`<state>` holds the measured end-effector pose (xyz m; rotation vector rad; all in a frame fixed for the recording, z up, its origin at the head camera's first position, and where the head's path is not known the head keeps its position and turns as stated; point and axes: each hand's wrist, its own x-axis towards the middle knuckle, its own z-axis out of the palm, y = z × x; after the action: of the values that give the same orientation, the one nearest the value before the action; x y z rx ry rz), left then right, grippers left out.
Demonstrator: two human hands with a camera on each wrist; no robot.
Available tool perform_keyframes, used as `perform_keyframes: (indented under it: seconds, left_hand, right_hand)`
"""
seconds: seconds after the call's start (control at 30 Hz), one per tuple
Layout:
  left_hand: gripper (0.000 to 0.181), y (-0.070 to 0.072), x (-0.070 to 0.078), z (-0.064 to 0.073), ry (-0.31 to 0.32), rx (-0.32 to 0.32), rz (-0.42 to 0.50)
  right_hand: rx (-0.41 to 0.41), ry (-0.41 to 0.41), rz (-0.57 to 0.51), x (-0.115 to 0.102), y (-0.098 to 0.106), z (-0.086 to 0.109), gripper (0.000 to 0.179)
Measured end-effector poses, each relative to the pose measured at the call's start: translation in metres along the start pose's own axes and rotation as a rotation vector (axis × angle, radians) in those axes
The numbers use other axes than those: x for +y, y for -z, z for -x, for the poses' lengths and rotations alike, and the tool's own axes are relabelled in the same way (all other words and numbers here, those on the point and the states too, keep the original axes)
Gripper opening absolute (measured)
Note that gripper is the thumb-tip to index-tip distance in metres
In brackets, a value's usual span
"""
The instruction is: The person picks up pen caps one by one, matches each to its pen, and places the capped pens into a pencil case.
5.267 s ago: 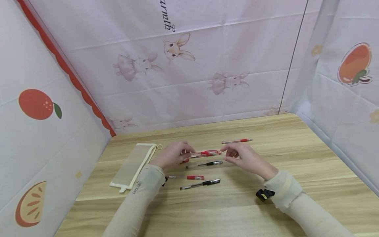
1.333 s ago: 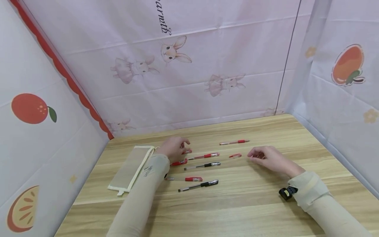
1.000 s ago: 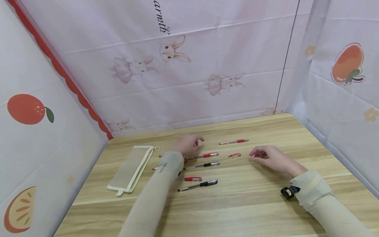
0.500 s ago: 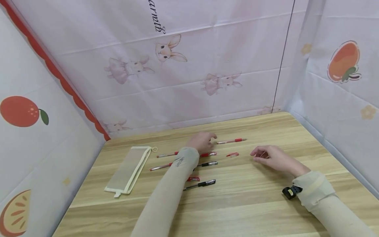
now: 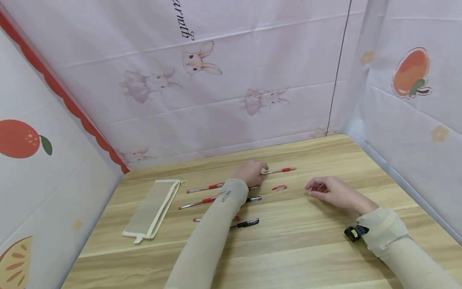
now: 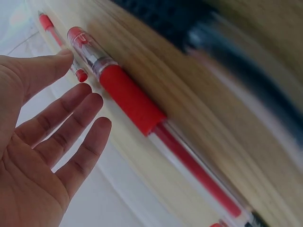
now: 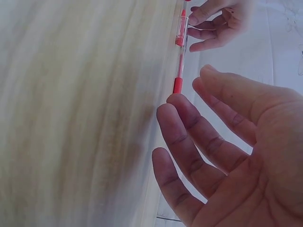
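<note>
One slim red plastic pen [image 5: 278, 171], right of centre, lies still uncapped; fingers of left hand [image 5: 250, 172] and right hand [image 5: 331, 192] grasp nothing.

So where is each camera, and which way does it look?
Head: on the head, facing forward and down at the table; left hand, right hand and sleeves show.
Left wrist: on that wrist, facing red pens; left hand shows close.
Right wrist: on that wrist, facing along the table; right hand close, left hand farther.
Both wrist views share the left hand.
</note>
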<state>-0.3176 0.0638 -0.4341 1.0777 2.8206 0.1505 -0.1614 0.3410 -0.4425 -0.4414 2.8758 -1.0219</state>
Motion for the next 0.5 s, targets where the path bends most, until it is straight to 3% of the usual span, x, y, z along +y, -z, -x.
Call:
perform_keyframes:
  seconds: [0.5]
  left_hand:
    - [0.037,-0.007,0.004,-0.014,0.026,-0.015,-0.008]
  right_hand:
    - [0.004,-0.015,-0.005,0.005,0.005,0.004,0.021]
